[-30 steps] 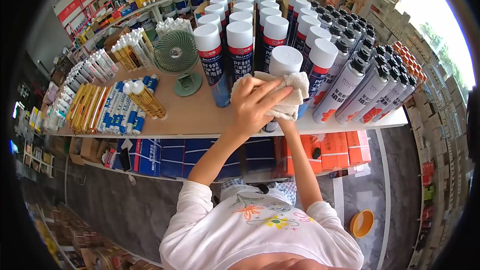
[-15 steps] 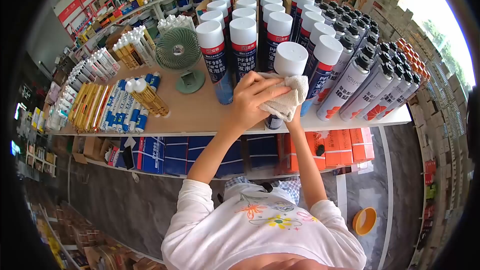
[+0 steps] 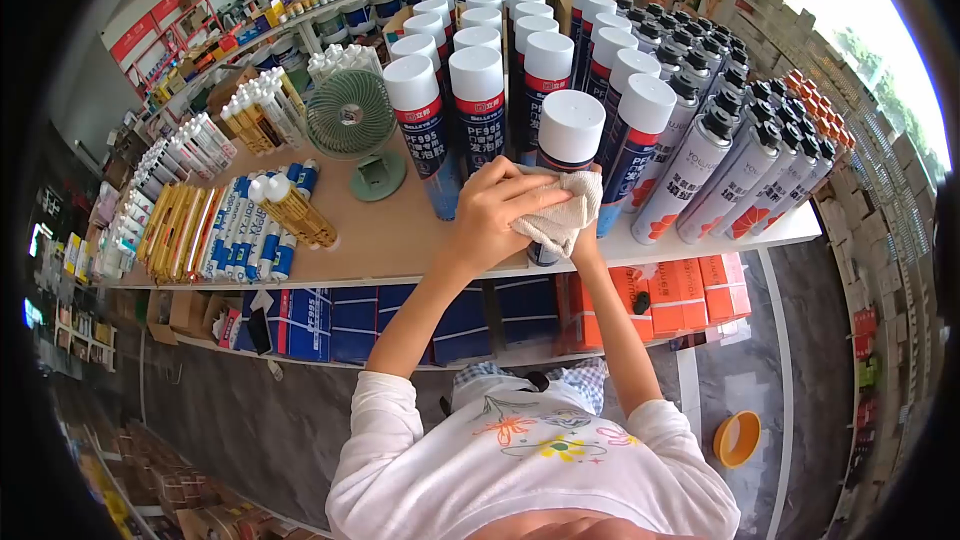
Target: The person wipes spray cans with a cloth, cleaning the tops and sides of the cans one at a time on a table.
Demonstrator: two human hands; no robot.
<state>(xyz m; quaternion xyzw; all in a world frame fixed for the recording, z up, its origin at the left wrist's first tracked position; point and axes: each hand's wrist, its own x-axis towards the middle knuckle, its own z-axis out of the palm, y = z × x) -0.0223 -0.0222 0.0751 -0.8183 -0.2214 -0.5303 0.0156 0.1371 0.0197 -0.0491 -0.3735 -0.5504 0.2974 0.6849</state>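
A white-capped dark blue spray can stands upright near the table's front edge. Against its body lies a folded cream cloth, just under the cap. My left hand presses the cloth to the can from the left, its fingers bent over the fabric. On the other side, my right hand is wrapped round the can and cloth, with most of its fingers hidden. More white-capped cans stand in rows behind, and silver cans with black tops are at the right.
A green fan stands on the table, left of the cans. Further left lie gold tubes and blue-white tubes. Blue boxes and orange boxes sit on the shelf below. An orange basin is on the floor.
The cloth and my left hand have slid a little down the can, showing more of its blue body under the cap. The whole view has shifted slightly.
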